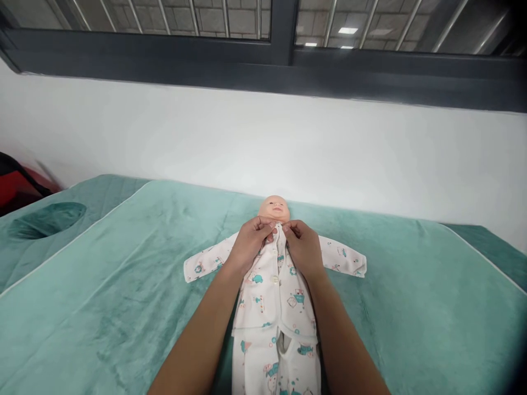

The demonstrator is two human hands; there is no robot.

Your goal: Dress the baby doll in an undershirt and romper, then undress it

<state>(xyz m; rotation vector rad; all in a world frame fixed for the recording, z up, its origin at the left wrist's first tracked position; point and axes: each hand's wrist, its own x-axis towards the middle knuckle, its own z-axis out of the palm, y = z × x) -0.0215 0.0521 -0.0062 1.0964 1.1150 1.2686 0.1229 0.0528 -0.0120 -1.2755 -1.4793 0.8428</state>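
A baby doll [274,207] lies on its back, dressed in a white printed shirt [263,299] with buttons down the front. Both sleeves stretch out to the sides. At the collar, my left hand [252,238] pinches one front edge just below the doll's chin. Opposite it, my right hand [303,245] pinches the other front edge, the fingertips a small gap apart. Lower down, the two front edges lie close together, with pale buttons showing. Matching printed trousers [257,362] cover the doll below the shirt hem. The fingertips partly hide the top of the collar.
A green plush cover [135,285] is spread over the bed, with a round hole [47,220] at the far left. Behind stands a white wall [230,137] below a dark window frame [173,55] with metal bars. A red and black item [18,184] sits at the left edge.
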